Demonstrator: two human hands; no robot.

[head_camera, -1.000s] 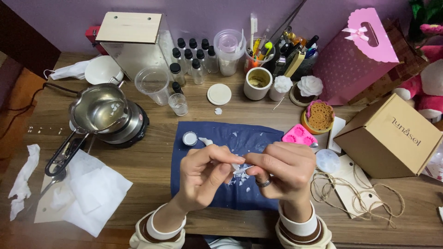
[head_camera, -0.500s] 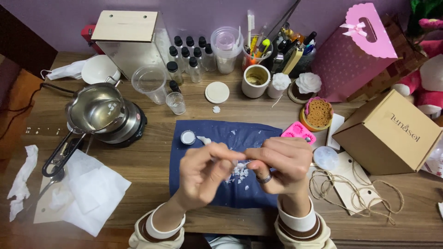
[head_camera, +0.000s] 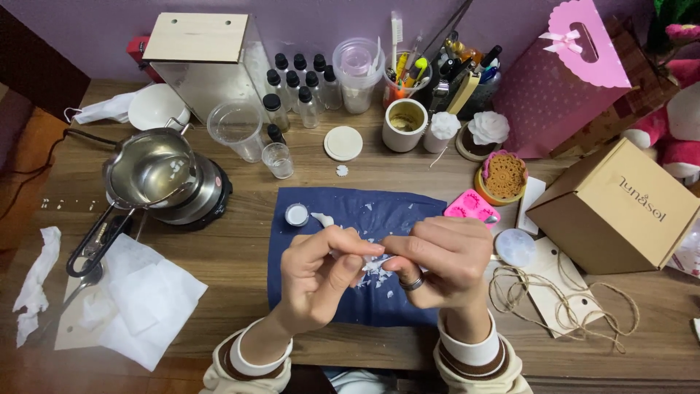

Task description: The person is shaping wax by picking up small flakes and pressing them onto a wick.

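White wax piece (head_camera: 375,255) sits pinched between left hand (head_camera: 321,281) and right hand (head_camera: 445,263), both in a tight grip, above the blue cloth (head_camera: 328,292); brittle flakes could scatter onto the tabletop (head_camera: 240,248).

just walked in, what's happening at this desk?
A person sits at a wooden table, both hands raised over a dark blue cloth. The left hand and right hand pinch a small white piece between their fingertips, and white flakes lie on the cloth beneath. To the left, a metal pouring pot sits on a small hot plate with a few white bits in clear liquid. A pink mould and a cardboard box sit to the right.
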